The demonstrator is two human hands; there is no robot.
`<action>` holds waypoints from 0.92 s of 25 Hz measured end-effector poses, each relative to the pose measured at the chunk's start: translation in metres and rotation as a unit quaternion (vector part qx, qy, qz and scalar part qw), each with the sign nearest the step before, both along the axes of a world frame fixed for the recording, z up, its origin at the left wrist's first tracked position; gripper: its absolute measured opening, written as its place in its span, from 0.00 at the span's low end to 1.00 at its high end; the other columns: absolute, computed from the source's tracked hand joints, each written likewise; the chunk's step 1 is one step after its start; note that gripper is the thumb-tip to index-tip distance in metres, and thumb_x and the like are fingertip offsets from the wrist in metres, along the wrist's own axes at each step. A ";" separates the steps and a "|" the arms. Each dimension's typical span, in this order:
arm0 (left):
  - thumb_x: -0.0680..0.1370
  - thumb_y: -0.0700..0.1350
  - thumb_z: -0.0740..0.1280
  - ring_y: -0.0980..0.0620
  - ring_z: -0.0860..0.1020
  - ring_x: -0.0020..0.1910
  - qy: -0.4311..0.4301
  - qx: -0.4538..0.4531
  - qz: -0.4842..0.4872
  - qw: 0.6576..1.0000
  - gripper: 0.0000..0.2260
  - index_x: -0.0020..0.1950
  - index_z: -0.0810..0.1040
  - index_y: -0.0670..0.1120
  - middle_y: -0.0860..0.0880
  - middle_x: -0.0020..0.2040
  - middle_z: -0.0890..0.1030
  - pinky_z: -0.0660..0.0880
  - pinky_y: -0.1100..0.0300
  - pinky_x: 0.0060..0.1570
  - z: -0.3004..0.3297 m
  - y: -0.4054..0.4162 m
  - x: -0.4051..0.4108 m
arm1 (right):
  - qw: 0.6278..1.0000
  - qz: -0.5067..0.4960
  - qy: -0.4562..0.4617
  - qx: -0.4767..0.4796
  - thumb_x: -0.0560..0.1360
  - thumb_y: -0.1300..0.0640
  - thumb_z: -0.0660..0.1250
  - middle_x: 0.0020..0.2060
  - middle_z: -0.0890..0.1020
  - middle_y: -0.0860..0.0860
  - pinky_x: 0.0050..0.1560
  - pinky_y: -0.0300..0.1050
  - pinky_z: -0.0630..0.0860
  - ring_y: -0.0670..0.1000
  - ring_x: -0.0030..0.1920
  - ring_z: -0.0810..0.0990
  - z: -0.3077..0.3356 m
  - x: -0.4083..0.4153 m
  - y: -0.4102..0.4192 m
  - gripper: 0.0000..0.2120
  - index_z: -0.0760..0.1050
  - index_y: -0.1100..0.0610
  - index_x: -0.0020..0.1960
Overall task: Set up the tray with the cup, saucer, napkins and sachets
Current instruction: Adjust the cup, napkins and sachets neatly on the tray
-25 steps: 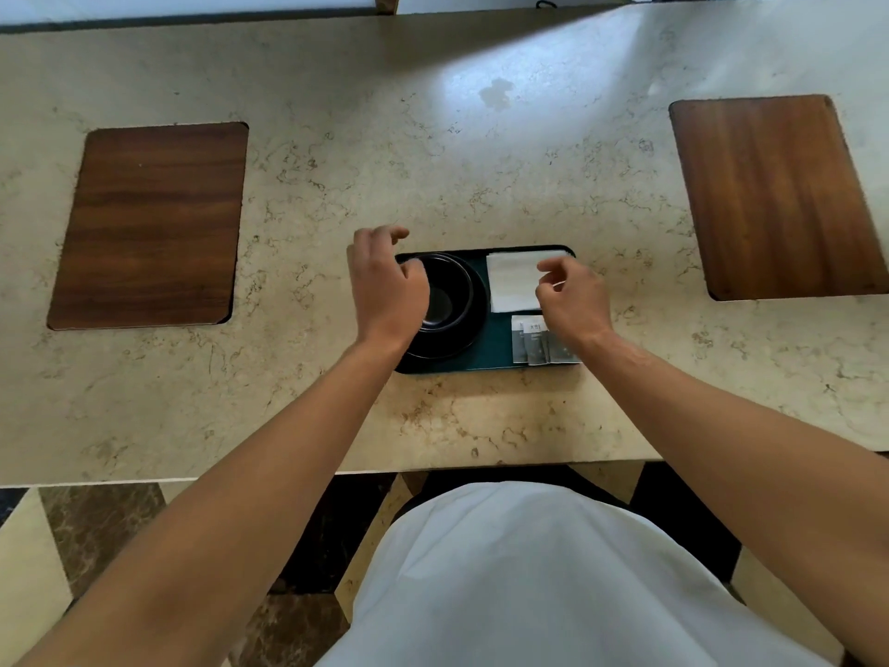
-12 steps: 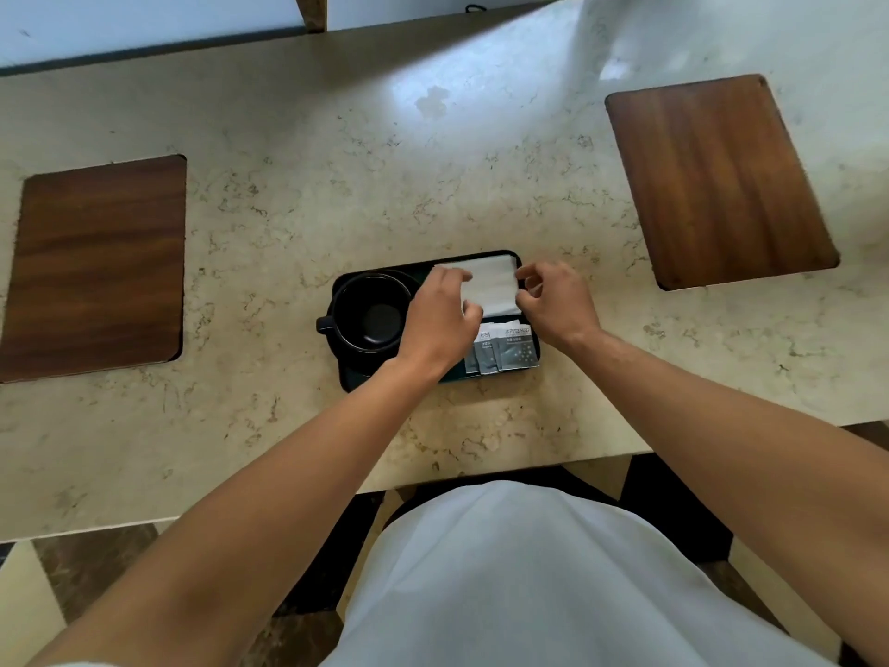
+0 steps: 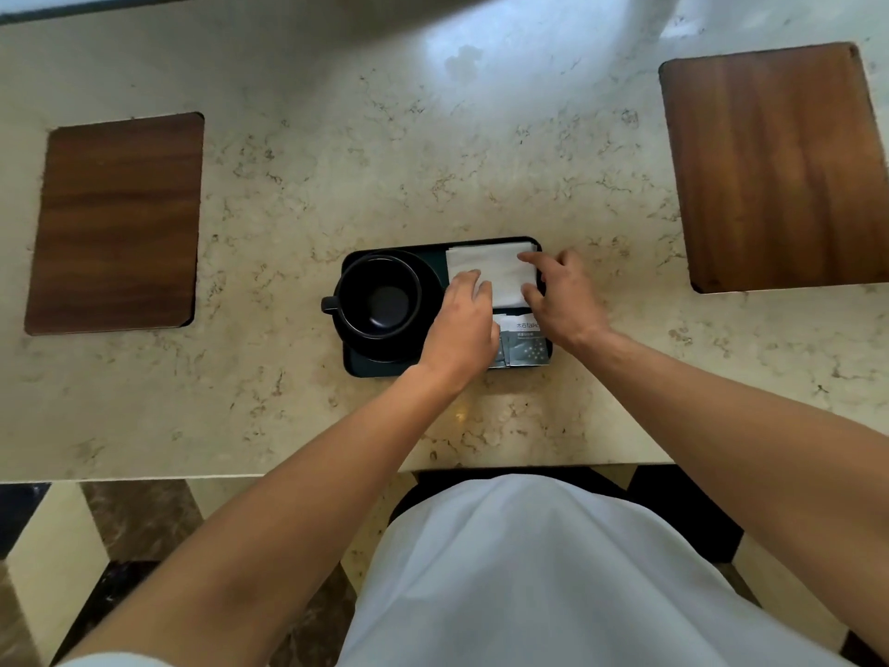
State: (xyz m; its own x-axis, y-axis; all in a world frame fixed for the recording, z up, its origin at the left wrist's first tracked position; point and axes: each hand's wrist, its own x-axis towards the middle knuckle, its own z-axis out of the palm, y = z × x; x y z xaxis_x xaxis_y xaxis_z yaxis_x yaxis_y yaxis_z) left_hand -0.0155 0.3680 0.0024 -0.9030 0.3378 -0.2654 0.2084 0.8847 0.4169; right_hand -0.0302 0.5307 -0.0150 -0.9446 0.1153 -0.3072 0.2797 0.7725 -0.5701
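A dark tray (image 3: pixel 353 365) lies on the marble counter. On its left half a black cup (image 3: pixel 380 297) stands on a black saucer (image 3: pixel 428 276), handle pointing left. White napkins (image 3: pixel 495 269) lie in the tray's far right corner. Grey sachets (image 3: pixel 528 346) lie in the near right corner, partly hidden by my left hand. My left hand (image 3: pixel 464 329) rests fingertips on the napkins' left edge. My right hand (image 3: pixel 565 298) touches the napkins' right edge with thumb and forefinger spread. Neither hand lifts anything.
Two wooden boards are set into the counter, one at the left (image 3: pixel 118 223) and one at the right (image 3: pixel 774 166). The counter's front edge (image 3: pixel 288 474) runs just below the tray. My white apron (image 3: pixel 529 570) fills the bottom.
My left hand has moved from over the cup to the napkins' left edge. My right hand stays at the napkins' right side, its fingers now spread. The camera has shifted.
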 end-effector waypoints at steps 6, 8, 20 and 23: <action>0.82 0.39 0.62 0.39 0.51 0.81 0.004 -0.057 -0.039 0.998 0.26 0.79 0.60 0.37 0.35 0.80 0.57 0.54 0.51 0.79 -0.008 0.004 -0.018 | 0.999 0.015 -0.043 0.025 0.78 0.55 0.63 0.63 0.68 0.58 0.61 0.53 0.76 0.59 0.56 0.75 -0.001 -0.006 -0.001 0.29 0.62 0.51 0.79; 0.82 0.40 0.63 0.38 0.52 0.81 -0.001 -0.067 -0.040 0.997 0.25 0.78 0.61 0.37 0.34 0.80 0.57 0.57 0.49 0.78 -0.009 0.005 -0.021 | 0.998 0.016 -0.048 0.025 0.78 0.55 0.63 0.62 0.68 0.58 0.60 0.54 0.76 0.59 0.55 0.75 -0.001 -0.005 0.000 0.30 0.62 0.51 0.79; 0.81 0.46 0.61 0.38 0.63 0.76 0.014 -0.086 -0.031 0.996 0.19 0.68 0.73 0.36 0.34 0.74 0.67 0.64 0.48 0.72 -0.006 0.011 -0.028 | 0.997 0.016 -0.062 0.033 0.75 0.54 0.65 0.63 0.67 0.58 0.54 0.52 0.78 0.58 0.53 0.76 -0.001 -0.011 0.002 0.31 0.63 0.49 0.77; 0.81 0.46 0.61 0.38 0.63 0.76 0.012 -0.088 -0.029 0.996 0.20 0.68 0.73 0.36 0.34 0.75 0.66 0.62 0.49 0.74 -0.004 0.011 -0.028 | 0.998 0.016 -0.062 0.030 0.75 0.53 0.65 0.64 0.67 0.58 0.54 0.51 0.78 0.58 0.53 0.76 -0.001 -0.011 0.003 0.31 0.63 0.49 0.77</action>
State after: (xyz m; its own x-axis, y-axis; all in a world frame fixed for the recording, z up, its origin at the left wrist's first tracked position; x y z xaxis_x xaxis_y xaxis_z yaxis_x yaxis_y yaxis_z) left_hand -0.0435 0.3786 -0.0017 -0.8903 0.3396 -0.3033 0.2691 0.9298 0.2512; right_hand -0.0415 0.5336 -0.0161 -0.9032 0.1078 -0.4154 0.3205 0.8132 -0.4858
